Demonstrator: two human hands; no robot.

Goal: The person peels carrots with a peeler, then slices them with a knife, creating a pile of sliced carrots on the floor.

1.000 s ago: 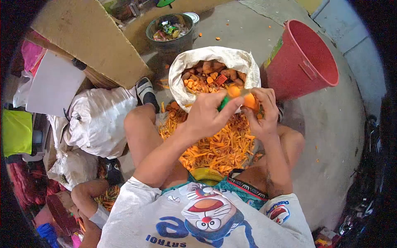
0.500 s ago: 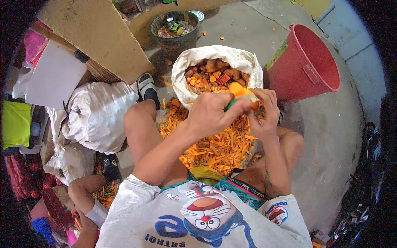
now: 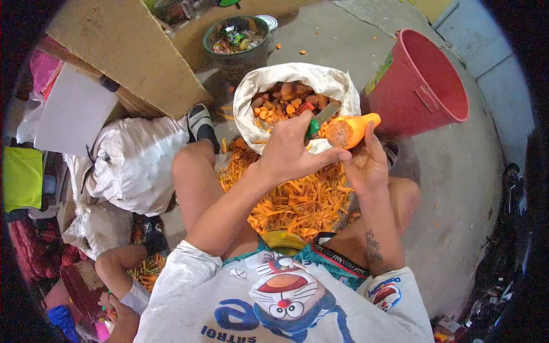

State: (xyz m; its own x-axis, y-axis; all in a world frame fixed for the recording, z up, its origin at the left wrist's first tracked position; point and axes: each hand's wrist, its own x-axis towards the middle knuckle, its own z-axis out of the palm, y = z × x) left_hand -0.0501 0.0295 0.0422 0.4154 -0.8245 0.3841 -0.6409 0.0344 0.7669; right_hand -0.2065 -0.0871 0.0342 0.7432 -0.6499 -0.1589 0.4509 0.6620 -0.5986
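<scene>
My left hand (image 3: 291, 140) is closed round the green handle of a knife (image 3: 313, 128), its grey blade pointing up and to the right over the sack. In my right hand (image 3: 369, 163) is a thick, peeled orange carrot (image 3: 357, 129); its broad, rough brownish end faces left and its narrow end points right. My left thumb reaches across close under the carrot. Behind both hands stands an open white sack (image 3: 251, 86) holding brown unpeeled roots, orange round slices and a small red object. A heap of orange peelings (image 3: 303, 206) lies between my legs.
A tilted red bucket (image 3: 412, 86) stands right of the sack. Behind is a dark bin (image 3: 237, 54) with rubbish. Full white sacks (image 3: 134, 163) and a cardboard sheet (image 3: 128, 51) are at the left. Another person's arm (image 3: 117, 274) shows at lower left, and a yellow-green basin rim (image 3: 283, 240) sits before me.
The knife blade has come away from the carrot and now points up. The carrot has turned so its broad brownish end shows, and my hands have moved slightly apart.
</scene>
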